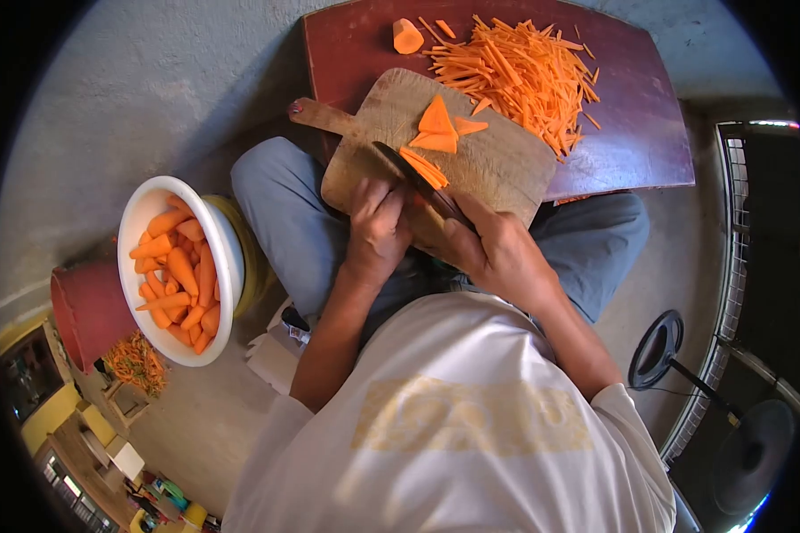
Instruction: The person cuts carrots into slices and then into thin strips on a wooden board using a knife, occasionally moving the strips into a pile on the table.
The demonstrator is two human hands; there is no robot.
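Note:
My right hand (502, 244) is wrapped round the handle of a kitchen knife (402, 169), whose dark blade slants up and left over the wooden cutting board (516, 164). My left hand (378, 226) is curled at the board's near edge beside the blade. A bit of orange carrot shows at its fingertips, mostly hidden by fingers and knife. Thin carrot sticks (425, 169) lie along the blade's far side. Beyond them are flat carrot slices (436, 124). The board rests across my lap and against a red table.
The dark red table (631, 115) holds a heap of carrot sticks (516, 75) and a carrot chunk (407, 36). At left, a white basin (218, 293) contains several peeled carrots (182, 266). A red bucket (84, 306) and peelings (135, 362) are farther left; a black round-based stand (656, 348) is at right.

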